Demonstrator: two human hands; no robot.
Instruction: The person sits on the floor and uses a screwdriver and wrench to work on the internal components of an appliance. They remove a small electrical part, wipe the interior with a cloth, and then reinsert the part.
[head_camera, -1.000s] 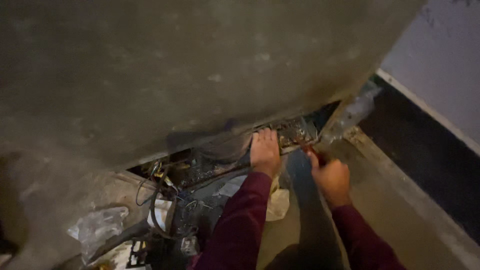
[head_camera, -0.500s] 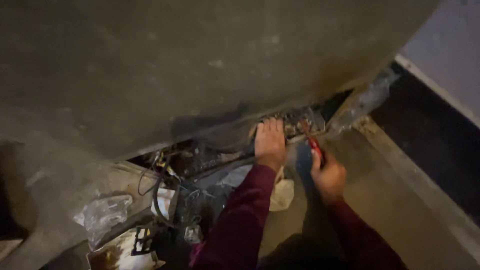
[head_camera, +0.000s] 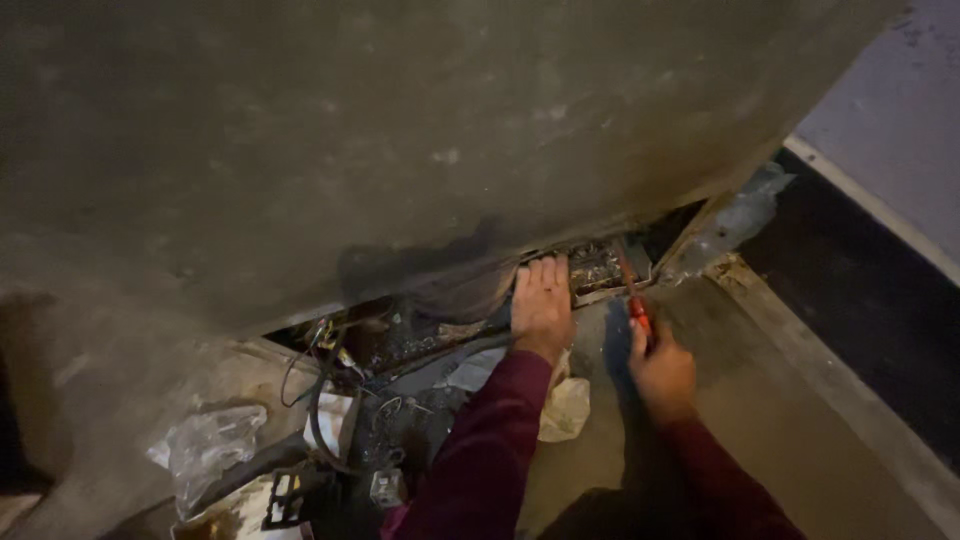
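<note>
Screwdriver work was under way at the bottom edge of a big grey appliance (head_camera: 400, 130) tipped over the floor. The right hand (head_camera: 662, 372) had its fingers closed round a red-handled screwdriver (head_camera: 634, 300), the shaft running up and away from them to a grimy metal plate (head_camera: 600, 268) in the open base. Half a second earlier that hand sat lower and further back with the tool's tip short of the plate; now the tip appeared to have reached it, which suggests the tool was being set to a fastening there, though the fastening itself was too dark to make out. The left hand (head_camera: 541, 303) had hardly shifted: its fingers lay flat and together, holding nothing, pressed on the plate's edge just left of the tool. Below and left of those fingers hung loose black wires (head_camera: 318, 380), with a crumpled white rag (head_camera: 565, 408) near the wrist and a clear plastic bag (head_camera: 205, 447) well off to the left.
</note>
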